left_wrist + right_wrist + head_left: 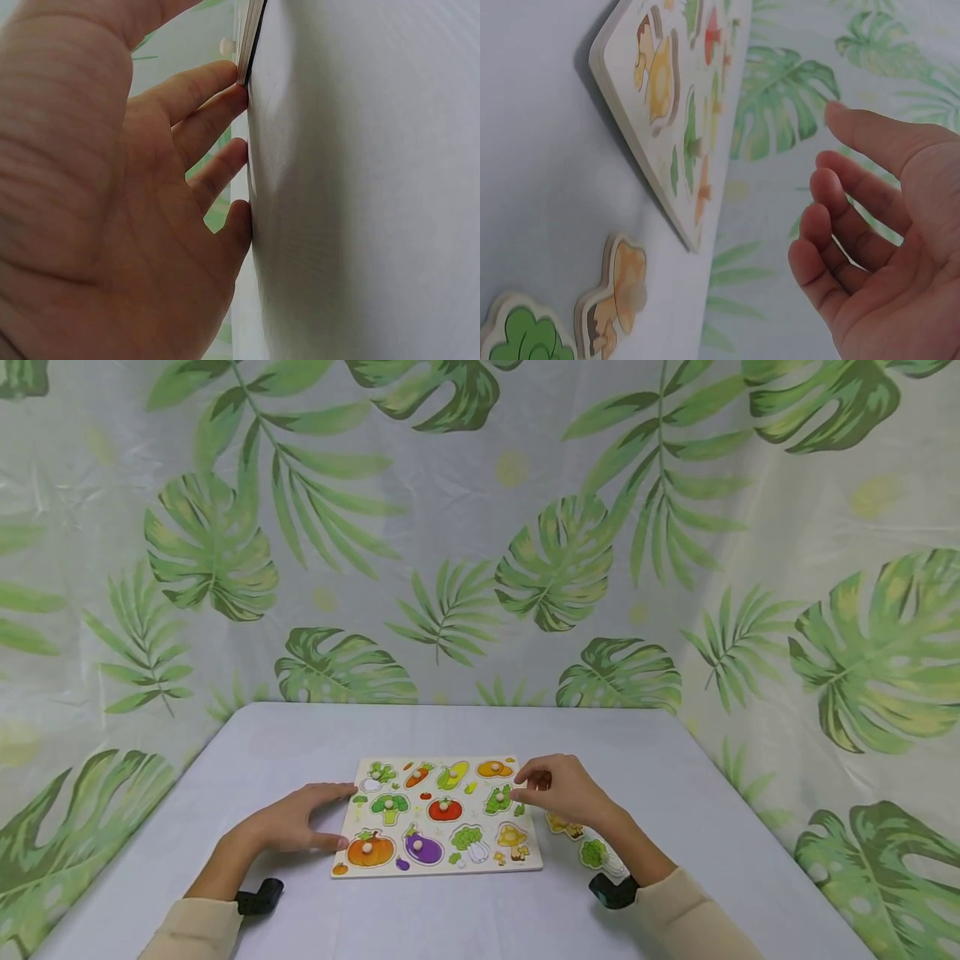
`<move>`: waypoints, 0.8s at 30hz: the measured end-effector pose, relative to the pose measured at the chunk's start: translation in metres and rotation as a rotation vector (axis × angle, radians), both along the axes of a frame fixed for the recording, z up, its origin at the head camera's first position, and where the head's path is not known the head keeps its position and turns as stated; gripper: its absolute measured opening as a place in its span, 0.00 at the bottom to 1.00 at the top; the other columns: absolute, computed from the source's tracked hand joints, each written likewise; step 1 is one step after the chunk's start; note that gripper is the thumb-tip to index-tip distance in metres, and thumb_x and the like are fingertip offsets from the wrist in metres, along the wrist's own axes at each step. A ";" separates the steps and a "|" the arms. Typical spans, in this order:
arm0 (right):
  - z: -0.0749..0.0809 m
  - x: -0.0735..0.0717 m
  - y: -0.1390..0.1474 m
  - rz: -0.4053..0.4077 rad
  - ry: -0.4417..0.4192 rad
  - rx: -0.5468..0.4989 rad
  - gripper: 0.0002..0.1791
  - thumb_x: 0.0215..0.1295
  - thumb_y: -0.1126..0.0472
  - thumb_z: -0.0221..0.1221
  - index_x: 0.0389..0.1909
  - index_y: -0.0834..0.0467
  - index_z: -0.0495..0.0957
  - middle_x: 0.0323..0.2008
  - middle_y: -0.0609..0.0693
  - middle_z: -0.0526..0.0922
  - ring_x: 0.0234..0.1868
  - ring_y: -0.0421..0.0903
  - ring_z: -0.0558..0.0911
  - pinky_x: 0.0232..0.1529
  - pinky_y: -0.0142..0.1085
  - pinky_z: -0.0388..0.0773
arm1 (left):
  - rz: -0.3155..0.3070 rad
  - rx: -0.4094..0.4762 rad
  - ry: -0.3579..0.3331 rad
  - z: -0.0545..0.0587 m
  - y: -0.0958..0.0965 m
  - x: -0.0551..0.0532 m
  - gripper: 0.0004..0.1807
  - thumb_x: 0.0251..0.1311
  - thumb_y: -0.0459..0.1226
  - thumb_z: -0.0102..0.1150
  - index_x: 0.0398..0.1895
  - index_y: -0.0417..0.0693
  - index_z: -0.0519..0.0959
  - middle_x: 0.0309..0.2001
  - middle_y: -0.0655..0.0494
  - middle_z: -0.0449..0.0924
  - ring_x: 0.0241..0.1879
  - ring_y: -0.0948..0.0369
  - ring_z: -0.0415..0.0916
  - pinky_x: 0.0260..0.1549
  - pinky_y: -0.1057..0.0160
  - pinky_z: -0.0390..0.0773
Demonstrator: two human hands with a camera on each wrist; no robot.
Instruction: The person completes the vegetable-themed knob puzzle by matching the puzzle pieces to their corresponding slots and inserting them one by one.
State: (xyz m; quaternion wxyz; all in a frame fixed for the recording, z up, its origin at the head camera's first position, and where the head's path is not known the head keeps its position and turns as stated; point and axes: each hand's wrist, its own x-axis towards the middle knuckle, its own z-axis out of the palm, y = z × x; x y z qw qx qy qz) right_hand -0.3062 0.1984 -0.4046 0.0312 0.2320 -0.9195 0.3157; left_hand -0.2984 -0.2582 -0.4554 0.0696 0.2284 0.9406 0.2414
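A wooden vegetable puzzle board (412, 869) lies flat on the table. My left hand (292, 820) rests at its left side, with fingertips (238, 73) and thumb against the board's edge. My right hand (564, 791) hovers over the right edge, fingers loosely bent and holding nothing. Nearest to it on the board is a leafy green knobbed piece (497, 800). A mushroom piece (630, 281) and a bok choy piece (594, 853) lie on the table right of the board, partly under my right forearm. The board's mushroom (512, 835) and bok choy (468, 839) recesses show printed pictures without knobs.
Knobbed pieces sit in the board, among them a pumpkin (371, 853), an eggplant (426, 852), a tomato (446, 811) and broccoli (390, 814). A pale cloth covers the table (450, 918). Leaf-patterned curtains (465, 485) stand behind and at both sides.
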 end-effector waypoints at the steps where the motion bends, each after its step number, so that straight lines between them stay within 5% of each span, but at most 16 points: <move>1: 0.001 0.001 0.002 -0.012 -0.001 0.002 0.10 0.62 0.49 0.73 0.39 0.48 0.87 0.28 0.41 0.79 0.30 0.41 0.75 0.31 0.31 0.75 | 0.002 0.000 -0.002 0.000 0.000 0.000 0.50 0.53 0.60 0.71 0.77 0.51 0.66 0.77 0.40 0.63 0.76 0.34 0.57 0.70 0.25 0.57; 24: -0.001 0.014 0.066 -0.131 0.008 0.009 0.12 0.61 0.49 0.72 0.40 0.51 0.87 0.29 0.43 0.79 0.29 0.42 0.74 0.29 0.31 0.73 | 0.000 -0.008 0.005 0.001 0.001 0.001 0.50 0.52 0.60 0.72 0.77 0.51 0.66 0.77 0.39 0.64 0.76 0.33 0.57 0.70 0.25 0.59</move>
